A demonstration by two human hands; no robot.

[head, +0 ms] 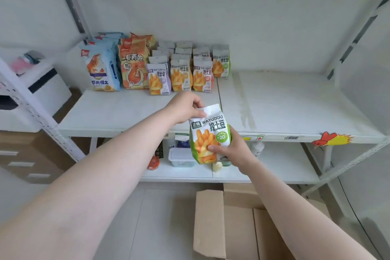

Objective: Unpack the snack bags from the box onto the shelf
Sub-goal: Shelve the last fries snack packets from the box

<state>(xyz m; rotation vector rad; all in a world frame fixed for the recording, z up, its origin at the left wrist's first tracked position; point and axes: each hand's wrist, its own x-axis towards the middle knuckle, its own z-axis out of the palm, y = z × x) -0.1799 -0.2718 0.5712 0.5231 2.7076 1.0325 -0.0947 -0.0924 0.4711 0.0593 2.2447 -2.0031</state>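
Both hands on one snack bag at the shelf edge: left hand fingers pinch its top, right hand fingers clamp its bottom. Rows of bags are shelved already; the box below sits open, contents hidden.

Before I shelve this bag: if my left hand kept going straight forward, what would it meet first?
Probably the front row of fries bags; the left hand points that way, with only bare shelf between, though depth is unclear.

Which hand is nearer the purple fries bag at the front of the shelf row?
Left. The left hand pinches the top of the held green bag just below the purple fries bag; the right hand grips its lower part, farther down.
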